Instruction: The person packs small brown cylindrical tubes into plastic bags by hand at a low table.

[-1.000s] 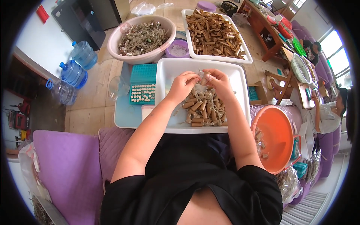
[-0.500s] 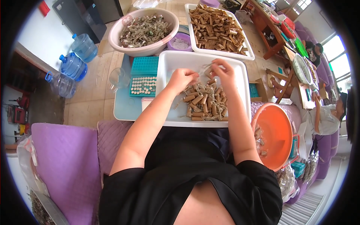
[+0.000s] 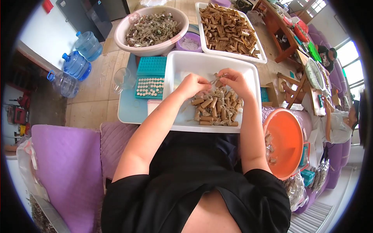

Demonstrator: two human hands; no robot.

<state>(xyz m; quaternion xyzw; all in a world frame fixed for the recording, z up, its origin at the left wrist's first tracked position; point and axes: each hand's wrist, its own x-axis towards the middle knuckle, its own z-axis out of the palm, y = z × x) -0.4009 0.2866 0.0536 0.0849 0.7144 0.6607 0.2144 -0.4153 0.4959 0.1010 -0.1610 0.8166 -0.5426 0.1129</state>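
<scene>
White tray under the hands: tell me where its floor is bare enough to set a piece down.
In the white tray, bare floor lies along the far wall and down the left side, beside the left hand. A narrower strip borders the right wall past the right hand. The near middle is crowded with brown tubes.

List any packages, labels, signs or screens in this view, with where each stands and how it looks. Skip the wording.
Clear plastic bags: lower right, below the orange basin, bunched, with pale contents.
Small red panel: on the white wall, top left, rectangular; whether it is a sign cannot be told.
Screens: none in view.
Labels: none that can be made out.
</scene>
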